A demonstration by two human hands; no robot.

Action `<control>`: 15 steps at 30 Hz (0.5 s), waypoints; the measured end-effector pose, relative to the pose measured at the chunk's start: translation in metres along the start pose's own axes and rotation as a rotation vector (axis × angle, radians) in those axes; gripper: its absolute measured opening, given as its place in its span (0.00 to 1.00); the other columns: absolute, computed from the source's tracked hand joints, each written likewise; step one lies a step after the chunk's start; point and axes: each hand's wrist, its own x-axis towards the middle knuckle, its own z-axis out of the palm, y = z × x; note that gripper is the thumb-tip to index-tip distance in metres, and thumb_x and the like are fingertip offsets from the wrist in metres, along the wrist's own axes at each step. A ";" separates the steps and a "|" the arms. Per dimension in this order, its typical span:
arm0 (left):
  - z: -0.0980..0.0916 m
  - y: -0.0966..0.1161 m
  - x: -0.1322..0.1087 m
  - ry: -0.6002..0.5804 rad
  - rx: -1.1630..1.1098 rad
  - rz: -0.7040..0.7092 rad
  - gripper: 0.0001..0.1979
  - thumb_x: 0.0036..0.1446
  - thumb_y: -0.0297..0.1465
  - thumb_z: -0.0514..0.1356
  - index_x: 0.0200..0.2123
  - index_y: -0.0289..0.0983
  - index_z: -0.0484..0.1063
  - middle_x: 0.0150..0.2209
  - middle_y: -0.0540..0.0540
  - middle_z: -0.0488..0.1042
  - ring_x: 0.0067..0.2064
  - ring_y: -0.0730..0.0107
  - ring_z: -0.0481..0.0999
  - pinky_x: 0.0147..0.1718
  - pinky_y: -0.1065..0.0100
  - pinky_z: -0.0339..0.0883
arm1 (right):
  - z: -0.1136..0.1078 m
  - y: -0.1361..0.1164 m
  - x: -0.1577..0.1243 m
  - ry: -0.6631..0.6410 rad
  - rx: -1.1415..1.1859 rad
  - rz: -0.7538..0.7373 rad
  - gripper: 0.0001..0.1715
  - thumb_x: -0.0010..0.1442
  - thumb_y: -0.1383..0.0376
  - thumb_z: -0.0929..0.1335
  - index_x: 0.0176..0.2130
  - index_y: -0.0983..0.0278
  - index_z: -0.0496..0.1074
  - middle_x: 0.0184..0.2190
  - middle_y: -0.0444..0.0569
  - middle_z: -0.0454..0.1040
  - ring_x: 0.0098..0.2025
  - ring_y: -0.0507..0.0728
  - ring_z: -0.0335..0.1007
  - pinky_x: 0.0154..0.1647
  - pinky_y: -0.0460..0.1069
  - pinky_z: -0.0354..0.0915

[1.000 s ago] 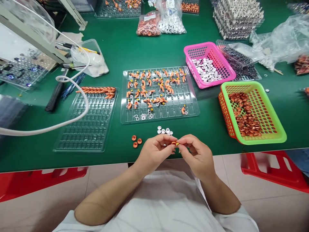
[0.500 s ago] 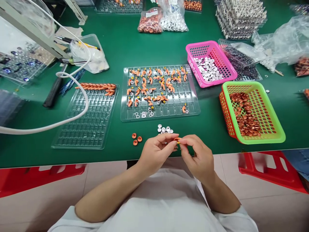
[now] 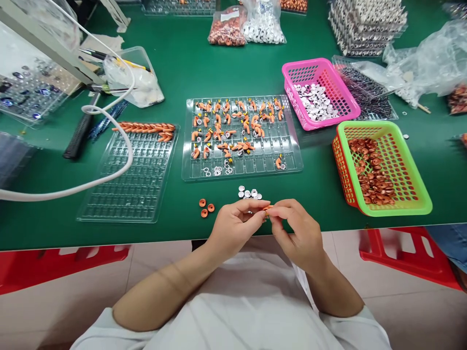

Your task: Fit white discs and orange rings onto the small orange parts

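Between my two hands, at the table's front edge, is a small orange part [image 3: 268,208], mostly covered by fingertips. My left hand [image 3: 237,226] pinches it from the left with thumb and fingers. From the right, the thumb and forefinger of my right hand [image 3: 297,231] close on the same part. Just beyond the fingers lie several small white discs [image 3: 247,193], some partly hidden. Left of my left hand are several round copper-coloured discs [image 3: 204,213] with holes. Ahead stands a clear compartment tray [image 3: 262,167] with curved orange pieces and white rings [image 3: 218,170].
A pink basket [image 3: 350,109] holds white discs; a green basket [image 3: 416,194] holds copper discs. At left are another clear tray [image 3: 120,194], a white cable [image 3: 127,165] and a black-handled hammer [image 3: 78,138]. Filled bags [image 3: 226,31] and stacked trays [image 3: 367,29] stand at the back.
The orange part has turned slightly between my fingertips, and its yellow bit shows less now. My right fingers have shifted a little. The whole view has moved slightly.
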 end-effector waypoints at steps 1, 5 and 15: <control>0.000 0.000 0.000 0.004 0.004 0.001 0.10 0.53 0.30 0.68 0.38 0.34 0.82 0.37 0.43 0.83 0.38 0.63 0.82 0.40 0.67 0.77 | 0.000 0.000 0.000 0.003 0.006 0.016 0.14 0.64 0.75 0.65 0.45 0.58 0.71 0.38 0.48 0.76 0.39 0.54 0.75 0.37 0.50 0.73; 0.002 -0.002 0.002 0.029 0.057 0.036 0.09 0.54 0.30 0.67 0.38 0.34 0.82 0.38 0.42 0.83 0.40 0.62 0.82 0.40 0.66 0.77 | 0.001 -0.001 -0.001 0.008 0.011 0.059 0.12 0.64 0.74 0.66 0.43 0.58 0.70 0.36 0.47 0.76 0.38 0.55 0.75 0.36 0.50 0.73; -0.003 -0.005 -0.002 -0.054 0.184 0.133 0.13 0.60 0.32 0.63 0.47 0.38 0.82 0.46 0.44 0.83 0.47 0.58 0.82 0.47 0.64 0.77 | -0.008 0.004 0.004 -0.062 -0.056 0.005 0.11 0.65 0.74 0.65 0.44 0.59 0.71 0.38 0.49 0.75 0.38 0.54 0.75 0.35 0.49 0.72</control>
